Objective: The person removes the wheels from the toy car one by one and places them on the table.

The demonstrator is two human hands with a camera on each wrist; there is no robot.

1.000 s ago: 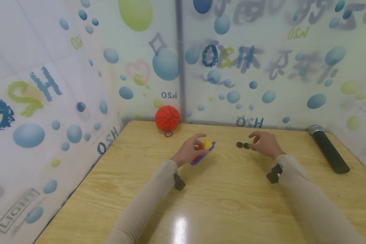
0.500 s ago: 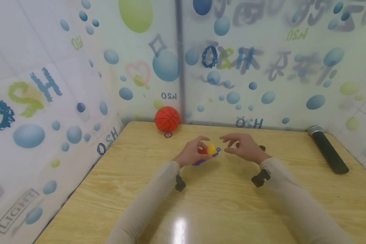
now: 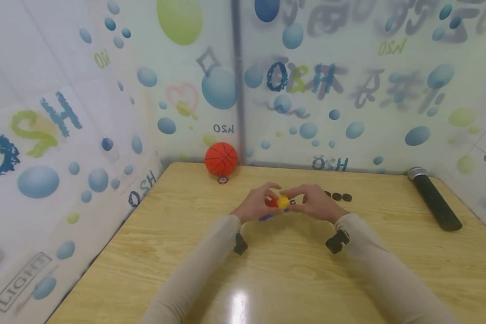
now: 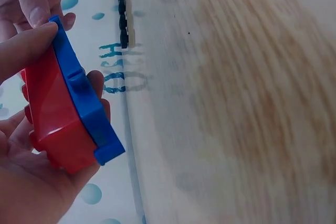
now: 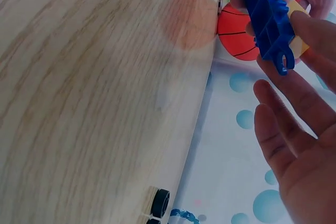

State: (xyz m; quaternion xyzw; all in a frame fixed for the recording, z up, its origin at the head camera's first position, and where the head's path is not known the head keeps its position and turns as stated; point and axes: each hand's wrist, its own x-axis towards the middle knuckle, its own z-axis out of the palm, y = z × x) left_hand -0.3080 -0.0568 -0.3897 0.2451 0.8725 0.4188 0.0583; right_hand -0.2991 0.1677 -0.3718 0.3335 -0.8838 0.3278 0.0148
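Note:
My left hand (image 3: 256, 203) grips a toy block car (image 4: 79, 87) with a red body on a blue base, held above the table, thumb on one side and fingers behind. A yellow block (image 3: 283, 202) sits at the car's right end. There the thumb and index finger of my right hand (image 3: 317, 202) pinch the yellow block, its other fingers extended. In the right wrist view the blue base (image 5: 270, 22) turns its hollow underside toward the camera, with a small loop at its tip. Several black toy wheels (image 3: 337, 196) lie in a row behind my right hand, partly hidden by it.
A red toy basketball (image 3: 221, 159) stands at the back left of the wooden table (image 3: 178, 252), with a small dark disc (image 3: 223, 180) before it. To the right lies a black microphone (image 3: 435, 200). Printed white walls (image 3: 348, 99) rise along the table's back and sides.
My right hand has come left from over the black wheels to the car's end and taken hold of the yellow block. My left hand has shifted slightly right with the car.

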